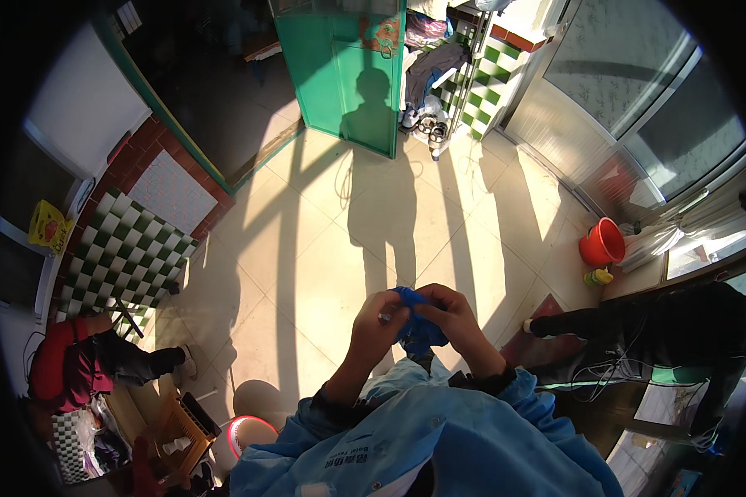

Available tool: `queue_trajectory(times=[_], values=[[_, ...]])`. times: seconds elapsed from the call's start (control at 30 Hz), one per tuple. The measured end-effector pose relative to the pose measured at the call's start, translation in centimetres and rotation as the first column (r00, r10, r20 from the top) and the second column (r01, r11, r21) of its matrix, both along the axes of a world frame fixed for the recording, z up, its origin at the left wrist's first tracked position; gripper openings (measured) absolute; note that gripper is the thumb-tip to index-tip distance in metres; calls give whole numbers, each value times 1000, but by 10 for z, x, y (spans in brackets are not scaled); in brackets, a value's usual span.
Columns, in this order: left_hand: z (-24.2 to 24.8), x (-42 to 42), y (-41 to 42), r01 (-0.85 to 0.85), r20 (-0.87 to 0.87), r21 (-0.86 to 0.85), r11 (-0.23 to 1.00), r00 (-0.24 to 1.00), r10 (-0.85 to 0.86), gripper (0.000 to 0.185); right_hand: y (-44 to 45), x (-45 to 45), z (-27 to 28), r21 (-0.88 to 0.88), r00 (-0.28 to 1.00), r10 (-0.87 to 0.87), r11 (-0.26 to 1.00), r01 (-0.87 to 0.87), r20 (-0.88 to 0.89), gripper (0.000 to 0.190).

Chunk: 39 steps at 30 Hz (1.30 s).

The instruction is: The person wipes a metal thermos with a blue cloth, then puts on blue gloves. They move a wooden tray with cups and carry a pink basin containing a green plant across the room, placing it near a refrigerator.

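Observation:
A crumpled blue piece of thin material (424, 335), either plastic or fabric, is bunched up in front of my body. My left hand (376, 326) pinches its left side between thumb and fingers. On its upper right, my right hand (454, 314) grips it the same way, so the two sets of fingertips are close together. Part of the material hangs below the hands, and the folds hide its full shape. Both forearms come out of light blue sleeves with dark cuffs.
Ahead stands a green metal door (342, 81) beside a rack with shoes (434, 129). A red bucket (602, 241) and yellow bottle (598, 276) are on the right. One person (74, 366) sits at left near an orange basket (183, 428); another person (646, 329) stands at right.

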<state>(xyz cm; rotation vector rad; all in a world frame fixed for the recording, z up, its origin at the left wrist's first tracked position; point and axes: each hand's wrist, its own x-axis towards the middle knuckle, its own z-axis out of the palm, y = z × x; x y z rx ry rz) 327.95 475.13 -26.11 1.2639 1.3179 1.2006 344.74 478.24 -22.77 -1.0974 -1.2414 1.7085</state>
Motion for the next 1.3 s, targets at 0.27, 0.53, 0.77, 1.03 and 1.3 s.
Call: queue_trajectory(times=[0.27,0.53,0.77,1.03,1.3], values=[[9,-29,167,-150,-234,13,989,961,149,21,195,-27,-6,107,979,195,974,-200,57,17],[20,-63,272,-297,-276,-19,955,919,281,30,353,-86,-15,511,867,-70,830,-224,493,12],[13,-108,392,-297,-562,312,902,708,428,30,475,-168,-30,485,792,97,744,-461,603,8],[13,-226,502,-558,-538,344,755,542,645,26,600,-297,-14,441,661,396,515,-735,638,13],[20,-290,516,-796,-520,348,496,277,808,20,645,-416,-3,267,435,788,349,-899,435,30]])
